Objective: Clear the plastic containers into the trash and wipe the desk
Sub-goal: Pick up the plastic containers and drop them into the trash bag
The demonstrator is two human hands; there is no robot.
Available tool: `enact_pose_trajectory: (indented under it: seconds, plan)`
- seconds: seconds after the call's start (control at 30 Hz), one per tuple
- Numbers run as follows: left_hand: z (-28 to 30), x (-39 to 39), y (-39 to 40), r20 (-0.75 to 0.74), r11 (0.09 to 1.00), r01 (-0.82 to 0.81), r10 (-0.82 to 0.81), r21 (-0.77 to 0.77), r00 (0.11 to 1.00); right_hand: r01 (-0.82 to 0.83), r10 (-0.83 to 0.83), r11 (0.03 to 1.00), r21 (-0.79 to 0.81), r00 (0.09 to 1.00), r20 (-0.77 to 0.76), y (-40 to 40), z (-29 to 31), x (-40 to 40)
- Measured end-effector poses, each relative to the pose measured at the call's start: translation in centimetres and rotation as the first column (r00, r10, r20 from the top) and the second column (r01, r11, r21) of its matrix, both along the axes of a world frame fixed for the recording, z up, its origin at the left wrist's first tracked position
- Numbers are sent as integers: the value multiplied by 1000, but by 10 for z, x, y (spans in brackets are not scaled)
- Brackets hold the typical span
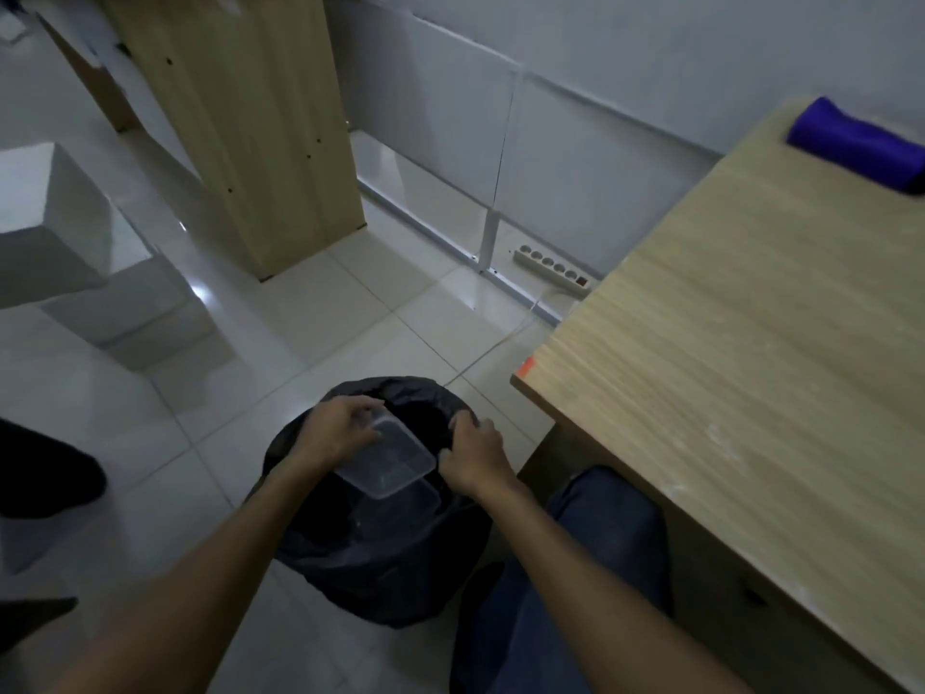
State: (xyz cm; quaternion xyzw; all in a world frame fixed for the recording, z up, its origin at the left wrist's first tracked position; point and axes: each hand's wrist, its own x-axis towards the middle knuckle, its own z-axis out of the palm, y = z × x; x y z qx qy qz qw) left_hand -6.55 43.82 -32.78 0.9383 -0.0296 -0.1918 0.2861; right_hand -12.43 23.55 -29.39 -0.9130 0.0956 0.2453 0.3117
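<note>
Fingers [363, 420] of the left hand [335, 433] gripped the clear container [395, 455] over the trash bag [380, 558].
Its long axis was tilted toward the bag mouth; the right hand [475, 455] pinched the bag rim.

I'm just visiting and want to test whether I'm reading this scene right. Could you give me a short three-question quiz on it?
1. True or false: the clear rectangular plastic container is lying on the light wooden desk.
2. Which hand grips the rim of the black plastic trash bag: A) left hand, B) right hand?
3. Fill in: the folded purple cloth lies at the desk's far ____.

Key:
1. False. The left hand's fingers hold it over the bag's open mouth.
2. B. The right hand pinches the rim, keeping the bag open.
3. Corner. Nobody is touching it, and no containers show on the desk.
</note>
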Motion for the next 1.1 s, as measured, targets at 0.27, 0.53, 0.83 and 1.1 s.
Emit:
enact_pose_trajectory:
  seconds: [0.27,0.53,0.83,1.1]
  plan:
    - [-109,8,-1,-290,910,352,-283,219,914,-243,203,967,-81,920,-336,-21,-71,6]
    - [-166,-38,-4,-35,978,189,-187,93,982,-299,259,948,-108,923,-285,-31,-91,8]
    - [-111,-18,-11,-111,985,159,-165,-63,980,-211,201,977,-35,962,-186,-27,-72,13]
    - [18,5,-8,44,991,126,-125,-32,991,-175,172,985,16,979,110,9,15,16]
